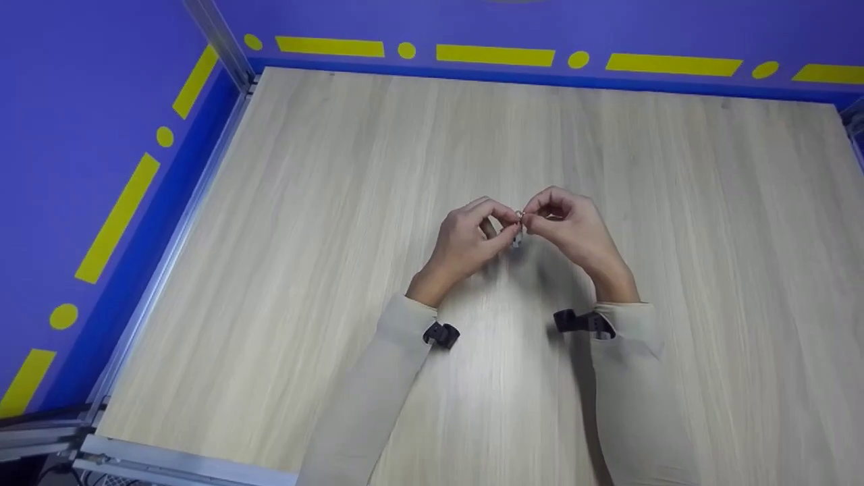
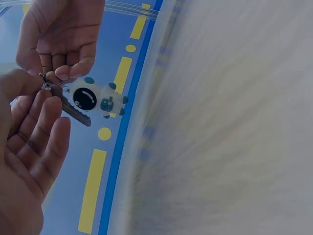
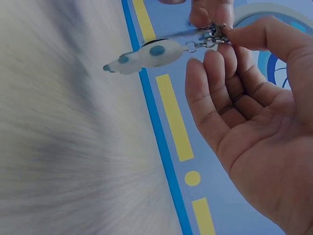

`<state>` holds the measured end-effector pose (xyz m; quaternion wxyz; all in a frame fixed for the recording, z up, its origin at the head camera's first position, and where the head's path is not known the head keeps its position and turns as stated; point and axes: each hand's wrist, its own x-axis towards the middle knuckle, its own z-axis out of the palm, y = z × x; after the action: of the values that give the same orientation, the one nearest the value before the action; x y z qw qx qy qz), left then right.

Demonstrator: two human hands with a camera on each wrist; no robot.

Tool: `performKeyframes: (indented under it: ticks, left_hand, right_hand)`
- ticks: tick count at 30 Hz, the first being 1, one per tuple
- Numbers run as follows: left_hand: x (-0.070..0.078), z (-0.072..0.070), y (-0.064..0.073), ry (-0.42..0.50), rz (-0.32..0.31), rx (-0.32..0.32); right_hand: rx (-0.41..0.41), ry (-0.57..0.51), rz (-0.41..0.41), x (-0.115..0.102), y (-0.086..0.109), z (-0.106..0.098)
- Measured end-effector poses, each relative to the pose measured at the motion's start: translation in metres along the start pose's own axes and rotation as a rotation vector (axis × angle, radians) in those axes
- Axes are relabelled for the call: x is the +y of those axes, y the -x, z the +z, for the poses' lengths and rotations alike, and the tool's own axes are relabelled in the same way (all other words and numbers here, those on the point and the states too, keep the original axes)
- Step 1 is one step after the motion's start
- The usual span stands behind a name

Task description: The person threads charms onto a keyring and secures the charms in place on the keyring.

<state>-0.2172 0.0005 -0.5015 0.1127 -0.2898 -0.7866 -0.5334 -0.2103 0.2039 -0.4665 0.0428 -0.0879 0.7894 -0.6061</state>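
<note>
My left hand [image 1: 466,233] and right hand [image 1: 574,226] meet fingertip to fingertip above the table, pinching a small metal key ring [image 1: 520,214] between them. From it hangs a key [image 2: 76,113], its head at my left thumb and index finger. A white toy figure with a dark round visor and teal spots [image 2: 84,98] dangles beside the key on a short chain [image 3: 200,45]. In the right wrist view, my right thumb and index finger hold the metal ring end, while the other fingers curve loosely. Fingertips partly hide the ring and the key's head.
A wood-grain table [image 1: 324,270] lies under both hands. Blue panels with yellow dashes and dots [image 1: 496,55] stand along its back and left sides. A metal frame rail [image 1: 182,466] runs by the near left corner. Black camera mounts [image 1: 442,334] sit at both wrists.
</note>
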Motion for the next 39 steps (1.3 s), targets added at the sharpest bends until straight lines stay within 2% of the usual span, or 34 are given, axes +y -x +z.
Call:
performKeyframes:
  ticks: [13,23,29,33,39]
  left_hand:
    - [0.0003,0.0012,-0.0002,-0.03,-0.046,0.021]
    - [-0.0002,0.0028,0.0003,0.007,-0.023,0.016]
    - [0.0011,0.0026,0.0006,-0.022,-0.055,0.022]
    - [0.0035,0.0019,0.0003,-0.063,-0.102,0.022]
    - [0.009,0.0009,-0.0015,-0.11,-0.229,-0.007]
  right_hand:
    - [-0.01,0.061,-0.001,-0.0009,-0.0009,0.0]
    - [0.026,-0.015,0.005,0.0017,-0.0014,0.0004]
    - [0.007,0.03,0.001,0.0,-0.0007,0.0002]
    - [-0.008,0.081,-0.026,-0.001,-0.0002,0.0012]
    - [-0.022,0.173,-0.068,-0.0011,-0.001,0.0032]
